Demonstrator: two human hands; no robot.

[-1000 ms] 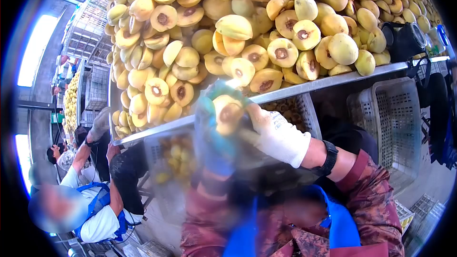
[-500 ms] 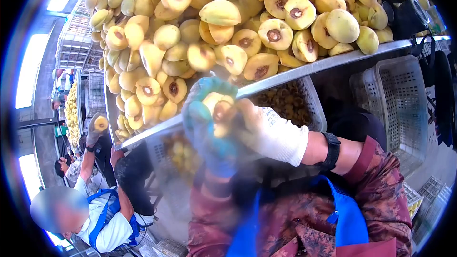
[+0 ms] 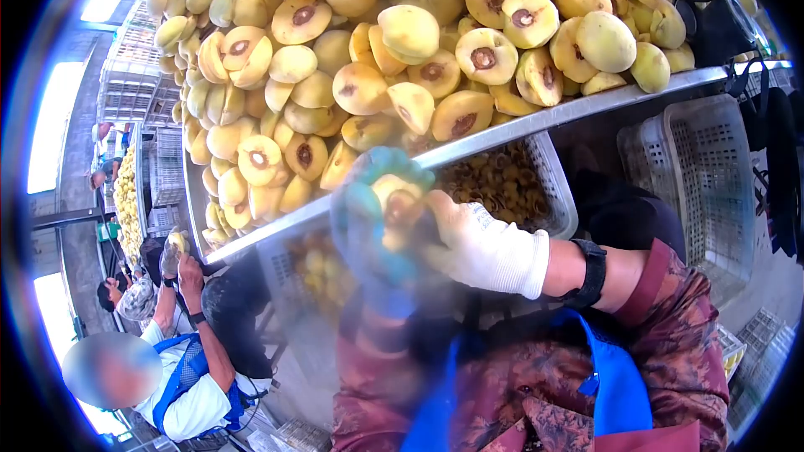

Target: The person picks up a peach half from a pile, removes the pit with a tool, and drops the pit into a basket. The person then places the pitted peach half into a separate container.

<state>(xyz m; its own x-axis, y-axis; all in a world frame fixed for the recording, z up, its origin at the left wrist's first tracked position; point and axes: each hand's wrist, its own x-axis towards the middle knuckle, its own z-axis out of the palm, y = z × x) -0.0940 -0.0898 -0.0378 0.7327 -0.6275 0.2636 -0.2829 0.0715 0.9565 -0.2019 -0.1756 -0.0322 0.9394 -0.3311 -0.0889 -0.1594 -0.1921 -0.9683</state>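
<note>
My left hand (image 3: 368, 218), in a blue-green glove, is wrapped round a halved yellow fruit (image 3: 397, 201) just below the metal rim (image 3: 494, 136) of the fruit table. The fruit's cut face shows a brown centre. My right hand (image 3: 481, 243), in a white glove, is closed against the right side of the same fruit; its fingertips are blurred, and whatever they hold cannot be made out. Beyond the rim lies a large heap of halved yellow fruit (image 3: 360, 88), many with brown centres showing.
Below the rim, a crate (image 3: 563, 192) holds brown pieces. Further right stand white perforated crates (image 3: 712, 176). A black strapped object (image 3: 718, 29) rests on the table's right end. At lower left, a co-worker (image 3: 188, 377) holds a fruit piece with both hands.
Both my hands have shifted slightly down and right with the fruit. Some fruit on the heap lies differently. The co-worker's two hands have come together.
</note>
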